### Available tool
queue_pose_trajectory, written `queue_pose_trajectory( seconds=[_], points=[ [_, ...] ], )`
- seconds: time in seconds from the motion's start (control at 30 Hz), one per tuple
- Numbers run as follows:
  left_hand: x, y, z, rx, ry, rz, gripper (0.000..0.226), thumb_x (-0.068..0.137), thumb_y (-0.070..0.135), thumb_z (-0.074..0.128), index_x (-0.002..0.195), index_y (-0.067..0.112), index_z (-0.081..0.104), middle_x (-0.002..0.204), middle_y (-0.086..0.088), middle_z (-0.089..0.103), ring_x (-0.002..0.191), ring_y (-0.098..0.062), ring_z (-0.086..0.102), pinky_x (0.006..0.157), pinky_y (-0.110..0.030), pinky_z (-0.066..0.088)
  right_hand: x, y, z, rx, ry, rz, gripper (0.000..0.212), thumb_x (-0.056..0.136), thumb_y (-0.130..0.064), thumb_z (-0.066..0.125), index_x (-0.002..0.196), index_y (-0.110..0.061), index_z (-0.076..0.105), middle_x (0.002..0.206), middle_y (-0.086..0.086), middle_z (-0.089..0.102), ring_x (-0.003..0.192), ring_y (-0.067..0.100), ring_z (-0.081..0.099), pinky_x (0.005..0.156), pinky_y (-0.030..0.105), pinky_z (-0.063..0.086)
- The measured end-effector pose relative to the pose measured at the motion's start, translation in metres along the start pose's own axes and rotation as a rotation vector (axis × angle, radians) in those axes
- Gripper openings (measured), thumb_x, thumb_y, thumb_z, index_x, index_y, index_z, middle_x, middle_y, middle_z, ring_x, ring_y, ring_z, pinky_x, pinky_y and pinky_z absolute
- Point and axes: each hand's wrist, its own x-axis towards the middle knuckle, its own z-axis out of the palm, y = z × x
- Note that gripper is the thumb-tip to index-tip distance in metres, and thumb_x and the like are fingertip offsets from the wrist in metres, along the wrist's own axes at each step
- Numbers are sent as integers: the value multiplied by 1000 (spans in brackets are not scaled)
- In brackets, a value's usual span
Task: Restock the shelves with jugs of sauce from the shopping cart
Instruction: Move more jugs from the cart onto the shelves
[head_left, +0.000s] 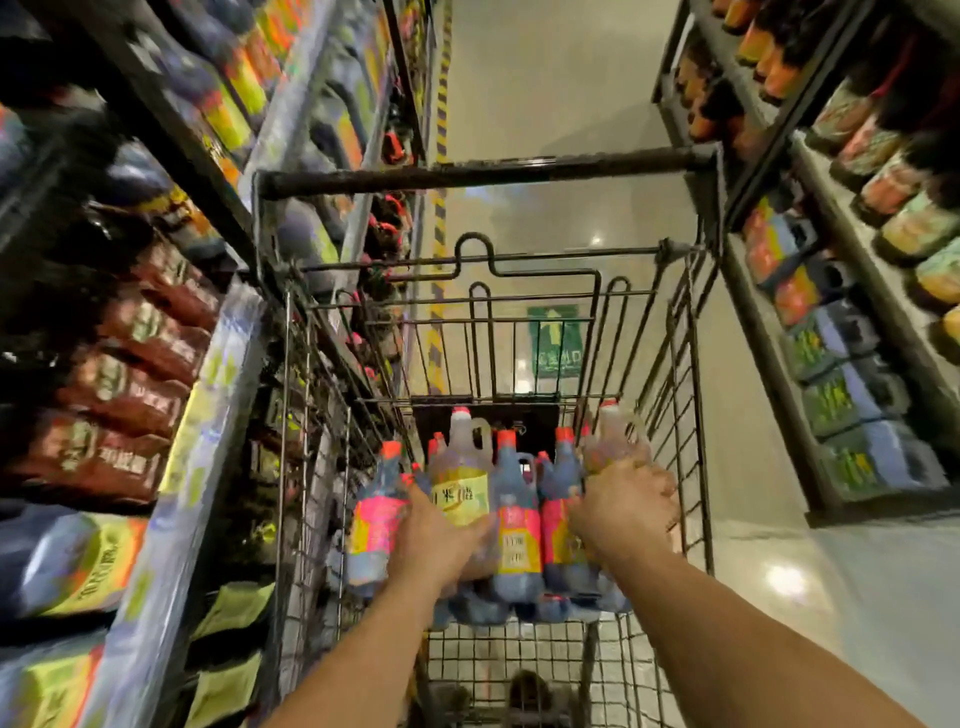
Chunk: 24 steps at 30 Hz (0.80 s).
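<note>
Head view | our left hand (441, 535) grips yellow-label jug (462, 470), right hand (626, 504) pale jug (613, 441) | likely heavy, slick: we prefer handles (484, 434).

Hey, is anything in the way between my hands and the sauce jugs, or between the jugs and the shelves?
Nothing blocks the hands: the left hand grips the yellow-label jug, the right hand the pale jug. The wire sides of the cart stand between jugs and shelves; its top is open, so lift up first.
</note>
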Motion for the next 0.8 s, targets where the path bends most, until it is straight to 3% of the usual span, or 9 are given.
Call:
queue_pose_trajectory(
  seconds=[0.1,0.23,0.4,0.6,0.7,0.8],
  points=[
    [16,9,13,52,-19,-90,106,54,54,88,133,4,37,111,-13,64,101,-31,63,74,-35,50,9,2,10,-142,49,2,83,87,-50,59,144,1,26,139,17,42,126,33,41,88,43,51],
    [32,7,31,114,40,-117,125,18,78,72,118,9,40,108,-12,65,93,-32,66,75,-41,57,17,3,16,-276,80,-19,84,90,-52,55,142,5,21,143,21,34,129,33,36,86,39,52],
    [28,12,29,121,44,-168,108,41,62,86,122,10,37,114,-11,62,99,-35,64,79,-44,56,22,4,17,-267,102,31,82,80,-54,61,132,3,35,122,17,44,108,27,43,74,34,49],
    [-6,-7,16,-88,62,-132,82,51,44,90,109,17,39,97,-4,65,85,-28,65,75,-43,57,19,8,4,-185,111,2,106,64,-70,72,135,0,37,123,14,46,115,26,46,79,35,52],
    [-32,-19,4,-163,98,-97,87,51,42,90,117,20,37,99,1,63,84,-24,64,72,-36,54,6,11,-9,-157,126,-55,107,59,-77,69,131,-4,42,120,13,49,113,25,48,79,34,50],
    [-60,-25,-14,-257,144,-73,79,53,33,91,108,22,36,93,3,60,76,-16,59,65,-30,49,-15,13,-19,-87,136,-112,100,57,-77,69,126,-7,47,115,12,50,109,26,48,80,34,49]
  ],
)
